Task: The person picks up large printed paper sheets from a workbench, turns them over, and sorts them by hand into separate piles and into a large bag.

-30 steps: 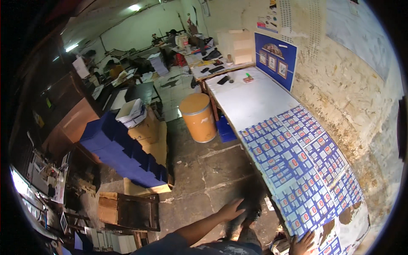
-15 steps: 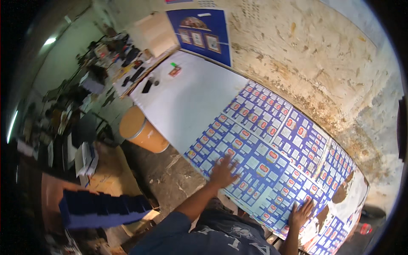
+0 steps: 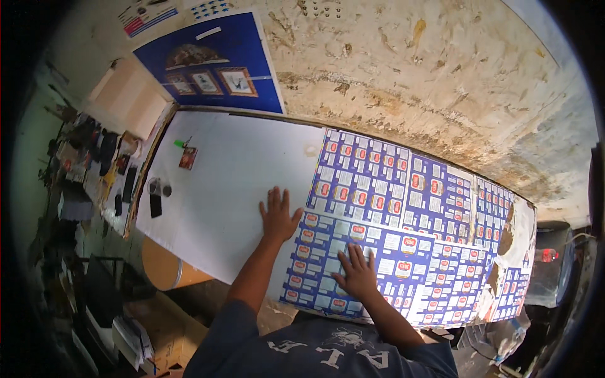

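Observation:
My left hand [image 3: 280, 216] lies open with fingers spread on the white sheet [image 3: 233, 157], beside the edge of the printed part. Flat on the blue printed sheets [image 3: 416, 230], which carry rows of small red and white labels, rests my right hand [image 3: 357, 272]; its fingers are apart too. Neither hand holds anything. The white and the printed surfaces meet along a line that runs just right of my left hand. Toward the right end the printed covering is torn, showing brown and white patches.
At the table's far left lie a black phone [image 3: 155, 206], a small red packet [image 3: 187, 157] and a green item [image 3: 179, 143]. A brown drum [image 3: 167, 261] stands below the left edge. A stained wall [image 3: 391, 69] with a blue poster [image 3: 214, 69] borders the back. A cluttered side table is further left.
My view has swung toward the right and the wall. My left hand has gone from the printed sheets to the white sheet; my right hand has shifted left along the printed sheets.

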The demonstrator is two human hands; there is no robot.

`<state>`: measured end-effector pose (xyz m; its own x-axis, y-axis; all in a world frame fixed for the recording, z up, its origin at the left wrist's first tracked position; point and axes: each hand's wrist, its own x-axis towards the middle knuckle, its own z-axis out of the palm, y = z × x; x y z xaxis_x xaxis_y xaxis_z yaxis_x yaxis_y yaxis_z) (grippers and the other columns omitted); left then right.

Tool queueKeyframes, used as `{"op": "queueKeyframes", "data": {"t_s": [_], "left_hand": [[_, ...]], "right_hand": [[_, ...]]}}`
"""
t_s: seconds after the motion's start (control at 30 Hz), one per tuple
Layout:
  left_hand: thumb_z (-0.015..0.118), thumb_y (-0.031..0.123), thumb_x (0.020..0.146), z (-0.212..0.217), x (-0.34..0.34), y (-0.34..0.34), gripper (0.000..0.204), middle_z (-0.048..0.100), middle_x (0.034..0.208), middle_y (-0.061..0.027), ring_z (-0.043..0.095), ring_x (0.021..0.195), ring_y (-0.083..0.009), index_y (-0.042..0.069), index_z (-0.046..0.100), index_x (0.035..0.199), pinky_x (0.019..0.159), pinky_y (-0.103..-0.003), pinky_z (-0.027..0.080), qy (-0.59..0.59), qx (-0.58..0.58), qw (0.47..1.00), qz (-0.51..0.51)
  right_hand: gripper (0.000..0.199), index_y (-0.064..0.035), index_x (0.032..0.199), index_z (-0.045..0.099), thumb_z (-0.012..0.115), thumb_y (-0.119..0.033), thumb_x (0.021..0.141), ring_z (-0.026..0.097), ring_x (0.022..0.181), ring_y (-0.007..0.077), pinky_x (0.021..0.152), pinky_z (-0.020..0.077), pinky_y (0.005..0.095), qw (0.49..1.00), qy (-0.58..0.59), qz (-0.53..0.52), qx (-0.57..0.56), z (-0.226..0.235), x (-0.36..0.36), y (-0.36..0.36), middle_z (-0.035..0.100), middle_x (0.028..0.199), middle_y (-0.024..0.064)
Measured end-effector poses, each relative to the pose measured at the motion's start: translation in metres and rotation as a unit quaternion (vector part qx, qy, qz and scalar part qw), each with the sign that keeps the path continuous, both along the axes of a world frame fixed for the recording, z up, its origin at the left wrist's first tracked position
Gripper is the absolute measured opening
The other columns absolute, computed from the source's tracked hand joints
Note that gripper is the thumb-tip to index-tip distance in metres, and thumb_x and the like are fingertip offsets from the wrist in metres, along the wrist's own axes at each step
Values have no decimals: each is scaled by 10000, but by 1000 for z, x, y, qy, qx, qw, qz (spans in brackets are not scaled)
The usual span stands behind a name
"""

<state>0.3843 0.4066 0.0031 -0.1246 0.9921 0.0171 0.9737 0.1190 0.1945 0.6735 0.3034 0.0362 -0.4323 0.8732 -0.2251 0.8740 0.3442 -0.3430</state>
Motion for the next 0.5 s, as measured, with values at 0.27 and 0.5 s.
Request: {"op": "queueKeyframes", "data": {"t_s": [0.27,0.5], "left_hand": [[533,524,899,-7,39,224,678,365,1485,-156,259,1415,-327,99,433,1417,1105,-582,202,-13,62,991,-116],[632,484,843,5,68,288,479,566,1231,-80,480,1207,-283,169,634,1203,1035,-506,271,-52,-10,986,-160]], "right_hand": [[733,-61,1499,278,445,-506,942,112,1479,349,1154,82,582,888,-174,-426,-1,-5,151,-56,182,1583,187],[757,-39,1495,276,419,-525,932,109,1478,353,1157,59,581,876,-183,-446,5,-13,156,-57,184,1581,191]]}}
